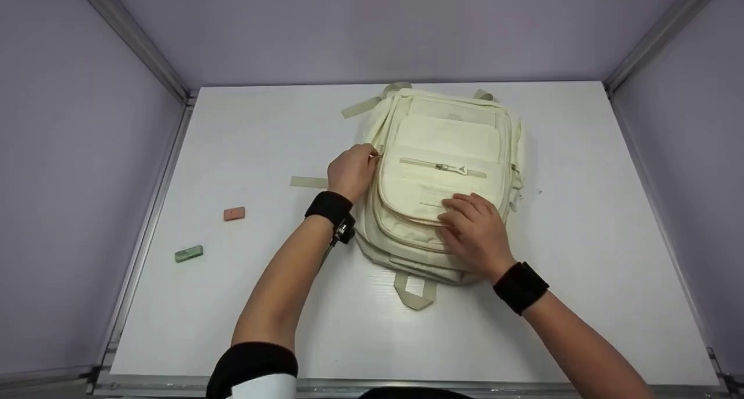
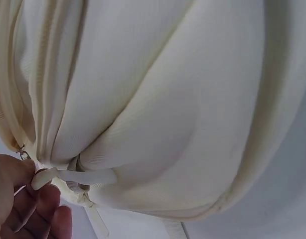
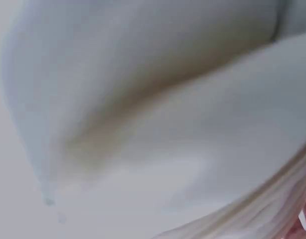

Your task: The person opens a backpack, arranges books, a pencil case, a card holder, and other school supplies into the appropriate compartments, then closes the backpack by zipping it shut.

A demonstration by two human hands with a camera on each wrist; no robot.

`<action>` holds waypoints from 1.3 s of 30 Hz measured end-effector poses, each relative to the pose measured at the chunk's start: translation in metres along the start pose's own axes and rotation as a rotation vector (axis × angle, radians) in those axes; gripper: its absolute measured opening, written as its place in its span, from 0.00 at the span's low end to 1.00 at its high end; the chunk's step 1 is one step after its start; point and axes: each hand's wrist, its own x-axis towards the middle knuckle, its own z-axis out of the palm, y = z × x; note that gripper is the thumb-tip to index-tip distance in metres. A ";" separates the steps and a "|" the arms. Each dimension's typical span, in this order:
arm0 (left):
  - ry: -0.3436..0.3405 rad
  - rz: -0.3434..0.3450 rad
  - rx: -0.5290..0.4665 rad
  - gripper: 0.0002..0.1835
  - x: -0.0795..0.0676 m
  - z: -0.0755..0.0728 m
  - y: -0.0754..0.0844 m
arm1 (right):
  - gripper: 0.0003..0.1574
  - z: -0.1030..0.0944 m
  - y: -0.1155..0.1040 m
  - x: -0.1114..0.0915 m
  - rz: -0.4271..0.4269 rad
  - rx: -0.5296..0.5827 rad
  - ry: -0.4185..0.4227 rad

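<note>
A cream backpack [image 1: 447,137] lies front side up, its grey-beige webbing top loop [image 1: 415,301] toward the person. At its left side my left hand [image 1: 352,169] pinches a small cream zipper pull [image 2: 45,178] between thumb and fingers, seen close up in the left wrist view. My right hand [image 1: 475,230] rests on the lower right of the front pocket, fingers laid loosely over the fabric. A short zipper [image 1: 444,167] crosses the front pocket. The right wrist view is blurred, with pale fabric [image 3: 232,124] and a bit of the hand at its right edge.
On the white table [image 1: 598,242], left of the bag, lie a reddish block [image 1: 234,213] and a green block [image 1: 189,253]. Loose straps [image 1: 308,182] stick out from the bag's left side. Grey panels [image 1: 383,32] enclose the table at the back and sides.
</note>
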 end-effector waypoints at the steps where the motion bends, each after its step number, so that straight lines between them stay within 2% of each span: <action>1: 0.006 0.003 0.001 0.12 -0.002 -0.002 -0.003 | 0.08 -0.002 0.002 -0.001 0.035 0.041 0.006; 7: 0.040 0.007 0.022 0.13 -0.030 -0.017 -0.031 | 0.04 -0.014 0.000 0.015 0.231 0.242 -0.016; 11: 0.076 -0.011 0.055 0.12 -0.054 -0.030 -0.063 | 0.05 -0.022 -0.004 0.027 0.306 0.253 -0.032; 13: 0.096 -0.031 0.070 0.12 -0.065 -0.038 -0.082 | 0.05 -0.026 -0.003 0.033 0.313 0.242 -0.018; 16: 0.108 -0.074 0.102 0.13 -0.080 -0.050 -0.110 | 0.06 -0.028 0.002 0.041 0.238 0.180 0.031; 19: 0.099 -0.124 0.142 0.15 -0.093 -0.058 -0.133 | 0.06 -0.028 0.014 0.045 0.061 0.060 0.064; 22: 0.068 -0.173 0.171 0.18 -0.106 -0.064 -0.152 | 0.10 -0.026 0.027 0.045 -0.114 -0.062 0.051; 24: 0.045 -0.201 0.176 0.22 -0.113 -0.066 -0.162 | 0.14 -0.027 0.034 0.042 -0.154 -0.108 0.013; 27: 0.005 -0.242 0.168 0.26 -0.121 -0.069 -0.172 | 0.25 -0.031 0.042 0.034 -0.084 -0.114 -0.072; 31: -0.048 -0.280 0.159 0.29 -0.127 -0.072 -0.179 | 0.31 -0.041 0.051 0.023 0.134 -0.059 -0.136; 34: -0.076 -0.289 0.158 0.29 -0.131 -0.077 -0.181 | 0.30 -0.046 0.055 0.021 0.247 -0.029 -0.121; 39: -0.115 -0.303 0.136 0.26 -0.138 -0.084 -0.183 | 0.22 -0.051 0.058 0.029 0.312 -0.040 -0.015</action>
